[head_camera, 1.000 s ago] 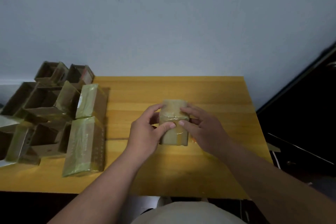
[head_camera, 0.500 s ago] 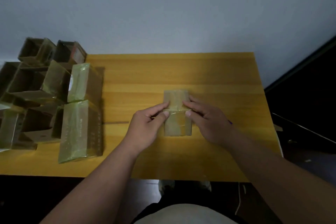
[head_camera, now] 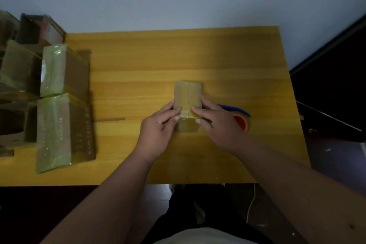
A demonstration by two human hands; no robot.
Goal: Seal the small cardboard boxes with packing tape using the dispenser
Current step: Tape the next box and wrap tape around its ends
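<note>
- Head view: the small cardboard box (head_camera: 187,96) stands mid-table (head_camera: 217,61).
- Left hand (head_camera: 158,130) and right hand (head_camera: 217,125) pinch its near end, thumbs atop.
- Tape dispenser (head_camera: 240,118) lies just right.
- Sealed boxes (head_camera: 59,105) stacked left.

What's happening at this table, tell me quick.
A person is taping up a small cardboard box in the middle of a wooden table. The left hand and right hand grip its sides, with fingers pressing the tape on top. The tape dispenser lies on the table just behind the right hand, not held. Wrapped boxes and open boxes sit at the table's left end.
</note>
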